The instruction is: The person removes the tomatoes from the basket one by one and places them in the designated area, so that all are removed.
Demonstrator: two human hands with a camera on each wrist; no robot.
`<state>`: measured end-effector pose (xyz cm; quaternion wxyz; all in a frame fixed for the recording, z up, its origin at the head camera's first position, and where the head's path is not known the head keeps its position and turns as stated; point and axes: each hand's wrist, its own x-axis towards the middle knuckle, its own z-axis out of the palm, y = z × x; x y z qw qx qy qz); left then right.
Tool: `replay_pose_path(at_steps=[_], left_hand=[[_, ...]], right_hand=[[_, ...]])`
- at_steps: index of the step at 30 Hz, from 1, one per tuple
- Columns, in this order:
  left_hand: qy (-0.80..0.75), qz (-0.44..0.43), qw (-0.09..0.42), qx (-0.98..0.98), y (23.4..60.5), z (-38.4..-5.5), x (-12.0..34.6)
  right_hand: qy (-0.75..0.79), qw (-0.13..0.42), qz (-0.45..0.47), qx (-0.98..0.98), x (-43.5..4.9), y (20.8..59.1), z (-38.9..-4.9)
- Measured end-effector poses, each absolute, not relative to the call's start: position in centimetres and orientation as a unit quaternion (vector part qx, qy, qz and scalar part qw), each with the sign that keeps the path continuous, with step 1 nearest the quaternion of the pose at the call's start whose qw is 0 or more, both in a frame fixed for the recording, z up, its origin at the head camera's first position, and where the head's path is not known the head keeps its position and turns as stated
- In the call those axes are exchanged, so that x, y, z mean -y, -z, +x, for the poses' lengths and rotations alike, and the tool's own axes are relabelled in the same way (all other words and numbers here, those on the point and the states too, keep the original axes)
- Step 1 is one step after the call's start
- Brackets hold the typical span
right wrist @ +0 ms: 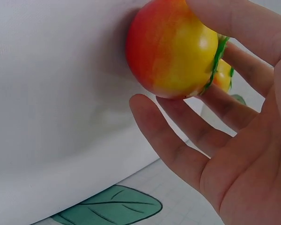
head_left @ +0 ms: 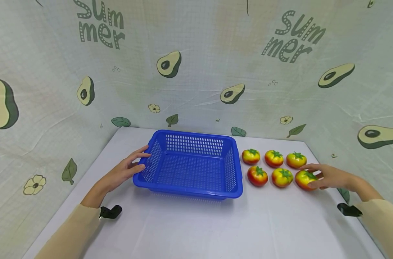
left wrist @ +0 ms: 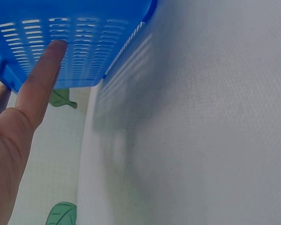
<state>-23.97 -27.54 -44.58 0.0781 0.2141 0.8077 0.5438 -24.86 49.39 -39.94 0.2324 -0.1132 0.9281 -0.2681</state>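
Note:
An empty blue plastic basket with slotted walls stands on the white table. My left hand touches its left side, fingertips at the rim, one finger extended along the slotted outer wall in the left wrist view. At the right, my right hand has thumb and fingers around a red-and-yellow tomato with a green leafy top. In the right wrist view, the thumb overlaps this tomato and some fingertips are hidden behind it. The little finger stands apart from it.
Several similar tomatoes sit in two rows between basket and right hand, including a front-row tomato beside the held one. Cloth walls printed with avocados and leaves enclose the table at the back and sides.

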Motion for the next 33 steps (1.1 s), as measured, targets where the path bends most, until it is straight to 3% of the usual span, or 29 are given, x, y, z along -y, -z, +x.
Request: replay_pose_path(at_steps=[6,15,33], left_hand=[[-0.542,0.213,0.082,-0.809,44.5,-24.0,27.4],[-0.532,0.216,0.079,-0.815,44.6,-24.2,27.7],[-0.470,0.222,0.062,-0.852,43.4,-24.1,27.5]], right_hand=[[0.264,0.218,-0.128,-0.931,-49.6,39.9,-24.4],[0.193,0.157,-0.135,-0.959,-48.9,38.9,-23.9],[0.192,0.057,-0.177,-0.964,-46.3,37.6,-23.7]])
